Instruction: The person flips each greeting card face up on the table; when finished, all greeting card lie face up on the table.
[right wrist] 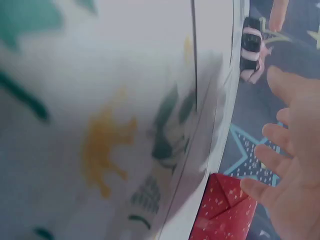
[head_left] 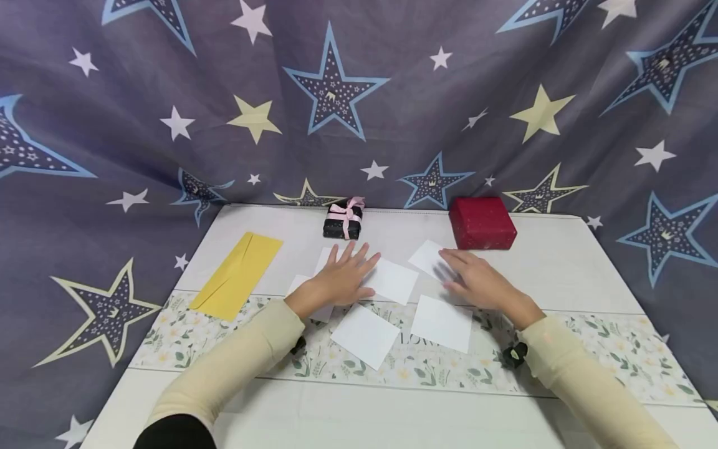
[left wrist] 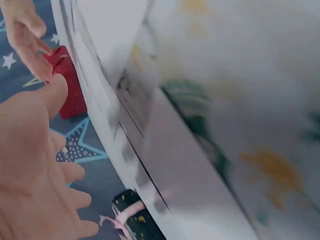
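Several white square cards lie spread over the middle of the table. My left hand (head_left: 341, 280) is over the left ones with its fingers spread, partly hiding a card (head_left: 322, 313) beneath it; another card (head_left: 398, 282) shows beside its fingertips. On the other side, my right hand (head_left: 483, 284) reaches over the table with fingers extended, its fingertips at the edge of a small-looking card (head_left: 424, 257). Closer to me are two more cards, one at the left (head_left: 366, 337) and one at the right (head_left: 442, 325). In both wrist views the palms hold nothing.
At the left lies a yellow envelope (head_left: 238, 274). Along the back stand a small black gift box (head_left: 335, 231) with a pink ribbon and a red box (head_left: 483, 226). A floral printed strip (head_left: 594, 343) crosses the white table, and a star-patterned curtain (head_left: 392, 131) hangs behind.
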`<action>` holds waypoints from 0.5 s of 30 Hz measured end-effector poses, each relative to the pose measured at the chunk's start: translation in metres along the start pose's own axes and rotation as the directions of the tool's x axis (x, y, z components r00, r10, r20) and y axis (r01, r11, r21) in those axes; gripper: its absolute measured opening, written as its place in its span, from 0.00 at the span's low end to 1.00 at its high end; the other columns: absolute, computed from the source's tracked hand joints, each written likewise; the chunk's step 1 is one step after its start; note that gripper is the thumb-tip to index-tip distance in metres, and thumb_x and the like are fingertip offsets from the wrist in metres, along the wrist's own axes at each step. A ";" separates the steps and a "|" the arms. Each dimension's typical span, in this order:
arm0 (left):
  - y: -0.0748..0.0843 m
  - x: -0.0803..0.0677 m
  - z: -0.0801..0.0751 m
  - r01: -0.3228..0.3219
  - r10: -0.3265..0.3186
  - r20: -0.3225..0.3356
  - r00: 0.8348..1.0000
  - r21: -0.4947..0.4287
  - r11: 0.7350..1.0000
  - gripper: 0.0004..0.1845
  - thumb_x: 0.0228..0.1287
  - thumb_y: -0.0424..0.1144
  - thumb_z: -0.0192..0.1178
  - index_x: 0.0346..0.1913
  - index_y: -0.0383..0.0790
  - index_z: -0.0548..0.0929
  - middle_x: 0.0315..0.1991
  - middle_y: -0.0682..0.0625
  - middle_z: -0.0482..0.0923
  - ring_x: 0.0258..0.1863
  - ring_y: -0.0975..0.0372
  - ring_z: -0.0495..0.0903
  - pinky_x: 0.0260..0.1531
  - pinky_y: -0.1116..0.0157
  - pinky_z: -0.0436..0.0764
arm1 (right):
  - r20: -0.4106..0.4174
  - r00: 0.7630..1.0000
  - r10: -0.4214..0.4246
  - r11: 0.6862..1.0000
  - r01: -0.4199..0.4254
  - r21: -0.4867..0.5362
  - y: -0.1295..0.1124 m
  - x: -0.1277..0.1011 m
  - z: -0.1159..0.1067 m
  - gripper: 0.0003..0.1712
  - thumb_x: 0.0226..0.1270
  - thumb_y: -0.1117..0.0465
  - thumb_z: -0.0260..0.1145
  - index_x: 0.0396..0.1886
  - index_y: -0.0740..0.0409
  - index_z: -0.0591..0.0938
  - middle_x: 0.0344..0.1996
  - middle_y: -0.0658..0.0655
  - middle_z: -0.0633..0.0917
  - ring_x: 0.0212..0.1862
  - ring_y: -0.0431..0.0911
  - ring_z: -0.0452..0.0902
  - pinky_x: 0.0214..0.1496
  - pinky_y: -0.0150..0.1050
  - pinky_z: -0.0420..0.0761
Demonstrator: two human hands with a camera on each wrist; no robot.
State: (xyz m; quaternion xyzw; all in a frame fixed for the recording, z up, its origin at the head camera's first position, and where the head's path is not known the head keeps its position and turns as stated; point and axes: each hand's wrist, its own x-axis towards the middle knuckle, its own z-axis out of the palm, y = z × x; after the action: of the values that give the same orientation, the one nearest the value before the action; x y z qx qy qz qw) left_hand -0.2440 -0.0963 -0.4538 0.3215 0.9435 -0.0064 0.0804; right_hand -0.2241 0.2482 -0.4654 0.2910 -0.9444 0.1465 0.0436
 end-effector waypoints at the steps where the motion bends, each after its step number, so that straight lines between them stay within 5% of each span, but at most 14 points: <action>1: 0.002 0.005 -0.001 -0.011 0.011 -0.012 1.000 -0.006 1.000 0.42 0.75 0.63 0.51 0.83 0.51 0.49 0.84 0.42 0.44 0.83 0.42 0.41 0.77 0.35 0.43 | -0.019 1.000 0.016 1.000 -0.016 0.004 0.003 0.001 -0.001 0.39 0.70 0.55 0.68 0.75 0.65 0.67 0.69 0.68 0.74 0.70 0.64 0.70 0.71 0.63 0.69; 9: 0.029 0.049 -0.011 -0.056 0.050 -0.128 0.991 -0.040 0.998 0.31 0.75 0.55 0.56 0.76 0.50 0.69 0.77 0.48 0.66 0.78 0.50 0.61 0.75 0.44 0.60 | -0.019 0.974 0.225 0.967 -0.221 0.124 0.030 0.012 0.000 0.32 0.73 0.57 0.64 0.72 0.66 0.71 0.53 0.68 0.80 0.53 0.59 0.80 0.58 0.58 0.79; 15: 0.047 0.085 -0.007 -0.040 0.031 -0.210 0.977 -0.040 0.998 0.23 0.75 0.52 0.58 0.69 0.53 0.78 0.64 0.50 0.81 0.62 0.53 0.79 0.61 0.52 0.77 | 0.028 0.940 0.340 0.922 -0.339 0.184 0.044 0.015 0.007 0.30 0.73 0.58 0.65 0.70 0.65 0.75 0.46 0.65 0.82 0.46 0.55 0.79 0.51 0.52 0.80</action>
State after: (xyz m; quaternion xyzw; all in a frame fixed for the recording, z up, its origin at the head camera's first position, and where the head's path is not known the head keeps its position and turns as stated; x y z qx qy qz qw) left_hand -0.2825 -0.0072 -0.4580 0.3354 0.9407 0.0494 -0.0121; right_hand -0.2618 0.2727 -0.4803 0.1253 -0.9626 0.2402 -0.0076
